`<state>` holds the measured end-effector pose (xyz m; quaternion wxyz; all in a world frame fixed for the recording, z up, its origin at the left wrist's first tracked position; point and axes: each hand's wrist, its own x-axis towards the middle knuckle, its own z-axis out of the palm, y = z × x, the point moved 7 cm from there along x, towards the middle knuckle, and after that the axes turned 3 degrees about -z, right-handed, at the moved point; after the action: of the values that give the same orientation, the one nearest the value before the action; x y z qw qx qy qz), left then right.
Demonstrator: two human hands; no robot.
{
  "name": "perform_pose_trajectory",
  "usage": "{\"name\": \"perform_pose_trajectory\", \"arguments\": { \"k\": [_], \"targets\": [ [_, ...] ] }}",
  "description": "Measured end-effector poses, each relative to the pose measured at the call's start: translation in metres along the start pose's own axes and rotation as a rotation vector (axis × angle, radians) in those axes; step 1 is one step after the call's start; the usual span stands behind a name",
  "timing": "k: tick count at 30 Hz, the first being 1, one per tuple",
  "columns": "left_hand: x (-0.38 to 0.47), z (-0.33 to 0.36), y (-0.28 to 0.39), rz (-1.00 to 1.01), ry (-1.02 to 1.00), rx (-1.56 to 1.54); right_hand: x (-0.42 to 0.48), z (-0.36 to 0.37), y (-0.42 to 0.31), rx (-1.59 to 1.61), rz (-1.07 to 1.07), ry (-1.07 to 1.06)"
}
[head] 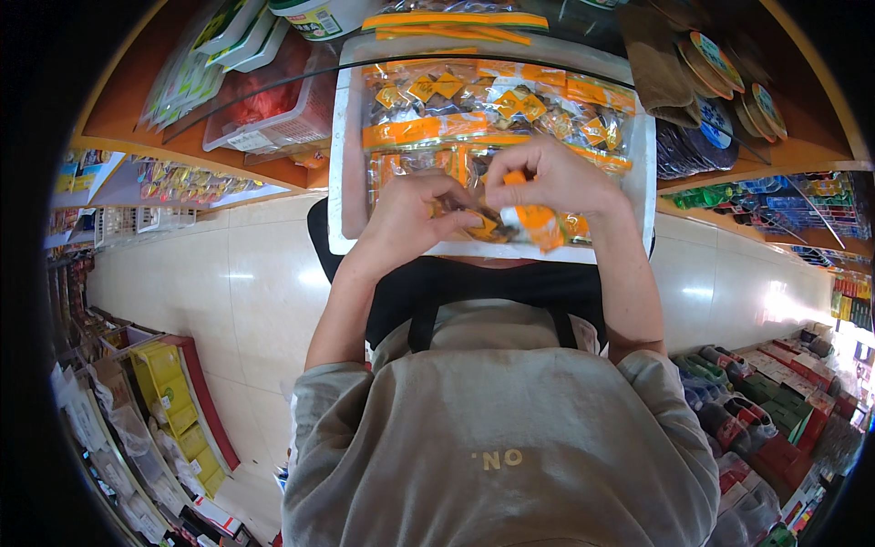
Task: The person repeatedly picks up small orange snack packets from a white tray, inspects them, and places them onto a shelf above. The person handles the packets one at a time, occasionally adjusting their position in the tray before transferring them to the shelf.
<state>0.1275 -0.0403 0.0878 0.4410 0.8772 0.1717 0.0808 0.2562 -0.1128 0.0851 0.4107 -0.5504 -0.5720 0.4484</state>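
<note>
A white foam box sits before me at the shelf, filled with clear plastic packets that have orange headers and diamond-shaped orange labels. Dark dried food shows through the film; its exact kind is unclear. Over the near half of the box, my right hand pinches an orange-and-clear packet, blurred by motion. My left hand has its thumb and fingers closed on the left side of what looks like the same packet, close to the right fingers. Both hands partly cover the packets beneath.
A white plastic basket with red contents stands left of the box, beside a white tub. At right are a brown cloth-like item and stacked round packs. A thin dark rod crosses the box's far part.
</note>
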Motion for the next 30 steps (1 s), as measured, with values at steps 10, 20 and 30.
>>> {"name": "perform_pose_trajectory", "arguments": {
  "k": [10, 20, 30],
  "targets": [
    [-0.016, 0.021, -0.095, -0.405, 0.273, -1.173, -0.030, -0.028, 0.064, 0.596, -0.002, 0.578],
    [-0.012, 0.040, -0.089, -0.409, 0.202, -1.315, -0.035, -0.001, 0.072, 0.571, 0.145, 0.666],
    [-0.012, 0.052, -0.064, -0.384, 0.081, -1.101, -0.032, 0.008, 0.069, 0.636, 0.049, 0.662]
  ]
}}
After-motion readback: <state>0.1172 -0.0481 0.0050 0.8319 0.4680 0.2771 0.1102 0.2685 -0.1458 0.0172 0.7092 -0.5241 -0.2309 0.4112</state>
